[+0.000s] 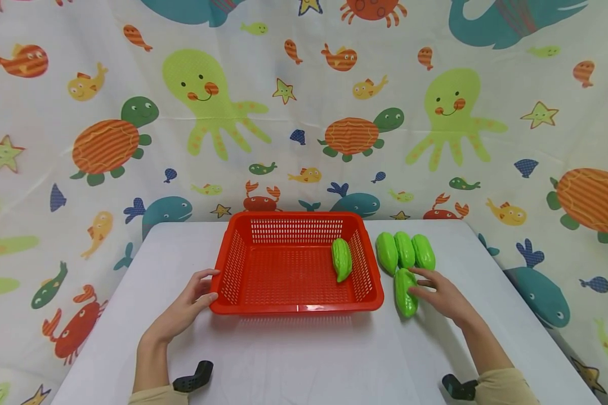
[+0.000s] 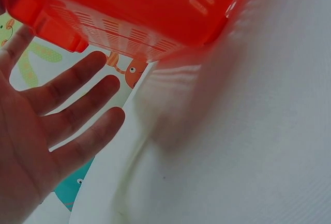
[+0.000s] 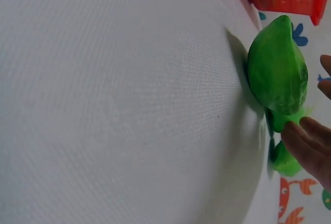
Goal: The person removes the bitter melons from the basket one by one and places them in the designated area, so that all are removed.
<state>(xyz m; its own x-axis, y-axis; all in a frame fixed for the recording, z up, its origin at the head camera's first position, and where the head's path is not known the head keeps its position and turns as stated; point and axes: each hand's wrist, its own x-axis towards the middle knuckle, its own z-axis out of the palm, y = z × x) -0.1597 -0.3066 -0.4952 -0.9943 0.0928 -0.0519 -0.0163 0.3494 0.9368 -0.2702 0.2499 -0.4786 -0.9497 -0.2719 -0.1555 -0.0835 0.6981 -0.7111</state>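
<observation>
Hands [image 1: 187,304] flanking red basket [image 1: 296,306] — three green gourds [image 1: 405,251] behind right hand [image 1: 443,295]

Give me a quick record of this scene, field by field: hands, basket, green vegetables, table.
left hand: open, fingers touching the red basket's near left corner
right hand: open, fingers on the nearest green vegetable
red basket: on the white table, holds one green vegetable at its right side
other vegetables: three side by side right of the basket
</observation>
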